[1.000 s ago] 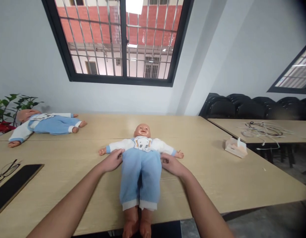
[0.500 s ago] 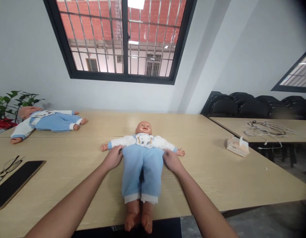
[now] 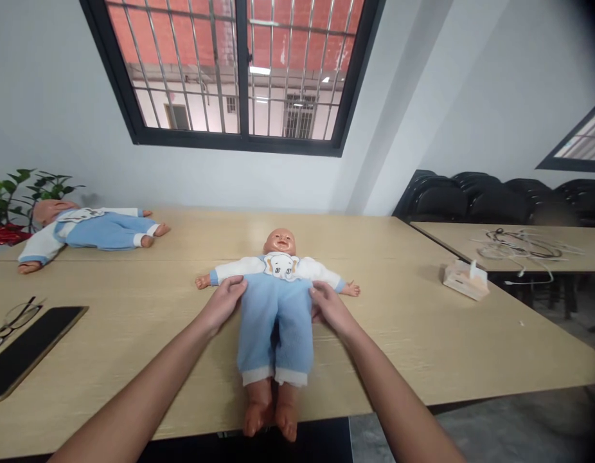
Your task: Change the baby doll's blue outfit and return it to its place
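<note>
A baby doll (image 3: 277, 321) lies on its back on the table, head away from me and feet at the near edge. It wears light blue trousers and a white-sleeved top with an elephant face on the chest; its arms are spread wide. At the left side of its waist, my left hand (image 3: 224, 301) is closed on the clothing, thumb on top. Opposite, my right hand (image 3: 332, 307) grips the other side, thumb in front and fingers partly hidden behind the cloth.
A second doll (image 3: 102, 228) in similar clothes lies at the back left beside a potted plant (image 3: 18, 193). Glasses (image 3: 13, 323) and a dark flat tray-like board (image 3: 35, 347) are at the left. A tissue box (image 3: 465, 280) stands right; cables (image 3: 516, 247) lie on the farther table.
My hands have moved slightly up and inward along the doll's waist, and more of the fingers shows. The view has shifted a little; the doll stays lying in the same pose.
</note>
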A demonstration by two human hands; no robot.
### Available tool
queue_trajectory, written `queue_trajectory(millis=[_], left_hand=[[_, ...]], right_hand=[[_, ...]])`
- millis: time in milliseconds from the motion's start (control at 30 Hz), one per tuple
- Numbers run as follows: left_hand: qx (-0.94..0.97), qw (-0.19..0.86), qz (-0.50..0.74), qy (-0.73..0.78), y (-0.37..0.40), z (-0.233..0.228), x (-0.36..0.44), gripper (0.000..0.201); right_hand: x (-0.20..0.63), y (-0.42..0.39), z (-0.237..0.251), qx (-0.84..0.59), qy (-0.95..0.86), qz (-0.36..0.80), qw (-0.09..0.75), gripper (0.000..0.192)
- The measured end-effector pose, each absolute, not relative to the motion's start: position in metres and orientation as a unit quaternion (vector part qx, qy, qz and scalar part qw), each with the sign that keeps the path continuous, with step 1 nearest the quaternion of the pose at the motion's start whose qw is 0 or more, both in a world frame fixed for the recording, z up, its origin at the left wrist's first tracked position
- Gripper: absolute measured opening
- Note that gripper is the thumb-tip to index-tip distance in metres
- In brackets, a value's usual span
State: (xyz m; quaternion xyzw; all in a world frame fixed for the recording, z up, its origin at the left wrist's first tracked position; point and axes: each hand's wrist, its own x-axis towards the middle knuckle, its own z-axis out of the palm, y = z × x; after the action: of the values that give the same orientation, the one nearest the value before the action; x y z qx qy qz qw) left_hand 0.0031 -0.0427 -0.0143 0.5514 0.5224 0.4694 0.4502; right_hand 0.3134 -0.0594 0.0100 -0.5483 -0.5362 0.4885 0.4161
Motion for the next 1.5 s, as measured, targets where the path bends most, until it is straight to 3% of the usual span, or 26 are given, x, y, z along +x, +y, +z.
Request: queue_trajectory(millis=[267,400,567,733,933,1100,1233,1333,1400,1500], left_hand=[[0.532,0.499,0.48,0.487,-0.041,-0.02,0.007,0.061],[0.568,0.513,0.469,0.441,-0.029,-0.023,0.007,0.069],[0.587,0.413,0.509,0.475,-0.016,-0.024,0.009,0.058],[0.582,0.336,0.51,0.537,-0.012,-0.026,-0.018,0.051],[0.701,0.336,0.356,0.518,-0.017,-0.021,-0.04,0.036],[0.747,0.33,0.314,0.485,-0.022,-0.019,-0.035,0.026],[0.751,0.325,0.323,0.475,-0.02,-0.021,-0.033,0.026],[0.761,0.317,0.311,0.473,-0.018,-0.02,-0.036,0.025],[0.766,0.312,0.301,0.474,-0.017,-0.018,-0.041,0.024],[0.77,0.302,0.29,0.481,-0.018,-0.015,-0.05,0.025]], right_hand=[[0.31,-0.057,0.003,-0.542,-0.546,0.485,0.415,0.055],[0.307,-0.042,-0.001,-0.56,-0.528,0.479,0.423,0.06],[0.297,-0.013,0.006,-0.573,-0.521,0.47,0.423,0.049],[0.325,0.001,0.011,-0.521,-0.49,0.478,0.509,0.036],[0.378,0.001,0.018,-0.422,-0.476,0.571,0.519,0.039],[0.347,-0.015,0.023,-0.475,-0.529,0.48,0.514,0.042],[0.288,-0.065,0.052,-0.394,-0.745,0.307,0.442,0.032],[0.243,-0.104,0.077,-0.247,-0.901,0.252,0.252,0.05],[0.222,-0.115,0.083,-0.21,-0.935,0.232,0.169,0.057],[0.207,-0.109,0.073,-0.224,-0.943,0.222,0.103,0.04]])
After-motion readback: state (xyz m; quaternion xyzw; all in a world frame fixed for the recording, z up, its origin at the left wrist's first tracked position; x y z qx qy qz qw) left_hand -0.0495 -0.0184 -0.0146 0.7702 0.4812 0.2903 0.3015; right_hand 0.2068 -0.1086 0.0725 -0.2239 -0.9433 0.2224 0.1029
